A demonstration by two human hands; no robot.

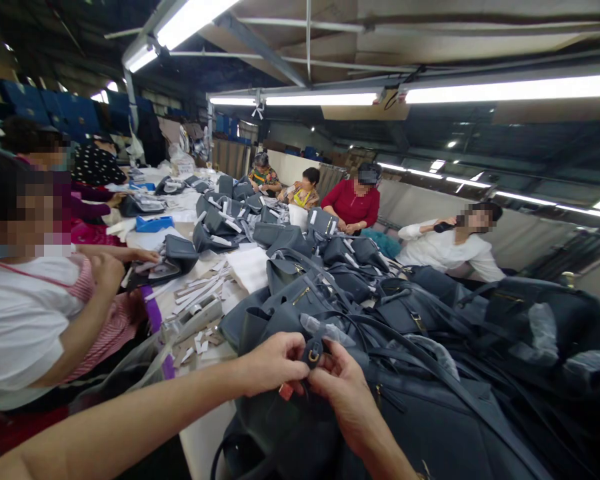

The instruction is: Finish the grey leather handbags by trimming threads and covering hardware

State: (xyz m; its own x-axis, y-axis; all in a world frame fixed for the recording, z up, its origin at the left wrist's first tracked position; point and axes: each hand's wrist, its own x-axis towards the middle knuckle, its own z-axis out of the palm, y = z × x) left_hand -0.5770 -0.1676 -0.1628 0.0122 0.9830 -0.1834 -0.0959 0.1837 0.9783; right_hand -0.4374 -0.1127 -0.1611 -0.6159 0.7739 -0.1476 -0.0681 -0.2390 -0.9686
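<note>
Both hands meet over a dark blue-grey handbag (280, 427) close in front of me. My left hand (275, 365) pinches one side of a small leather strap tab (314, 353) that carries a gold buckle. From the other side my right hand (341, 380) closes on the same tab, its fingers curled behind it. A small red-orange piece (285, 391) shows below my left fingers. Clear plastic wrap (325, 328) covers a strap just beyond my fingertips. What lies behind the tab is hidden.
Dark handbags (285, 240) heap across the table and to my right. Paper strips (205, 287) and cardboard scraps lie at left, near a blue tray (154, 224). A person in a white shirt (20, 320) sits close at left; several others sit around the table.
</note>
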